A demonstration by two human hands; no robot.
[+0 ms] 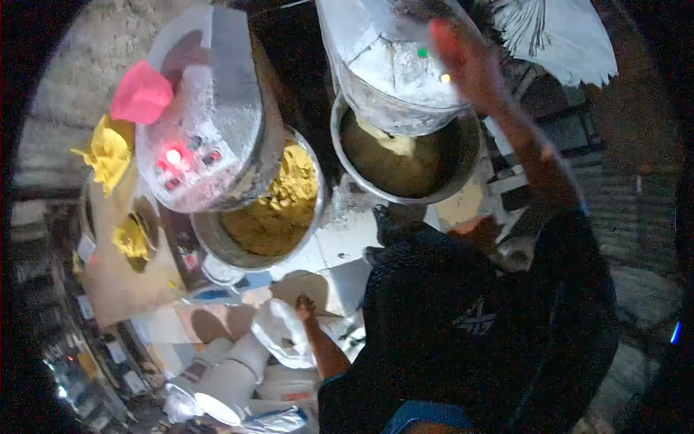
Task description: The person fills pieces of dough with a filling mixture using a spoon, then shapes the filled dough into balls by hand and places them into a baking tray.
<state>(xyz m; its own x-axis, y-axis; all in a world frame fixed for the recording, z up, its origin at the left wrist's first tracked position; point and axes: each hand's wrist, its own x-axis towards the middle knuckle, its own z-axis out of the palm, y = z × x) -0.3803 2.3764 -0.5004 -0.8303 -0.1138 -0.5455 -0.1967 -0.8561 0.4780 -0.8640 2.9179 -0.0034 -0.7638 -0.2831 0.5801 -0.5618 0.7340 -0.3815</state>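
Observation:
My left hand (306,309) is closed at the rim of a white plastic bucket (271,325), tilted so that its opening shows. Blurred by motion, my right hand (463,58) is raised over the head of the right mixing machine (394,72), beside its green and yellow lights. Red light falls on the fingers, and whether they touch the machine cannot be made out. Below that head, a metal bowl (340,163) contains a pale heap on a darker, brownish mass (376,170).
A second mixing machine (217,108), with a red light, stands left over a bowl (318,210) of crumbly yellow dough (267,224). Pink (142,94) and yellow (108,152) plastic pieces hang beside it. Several white containers (228,380) lie at lower left. A white sack (564,36) is at upper right.

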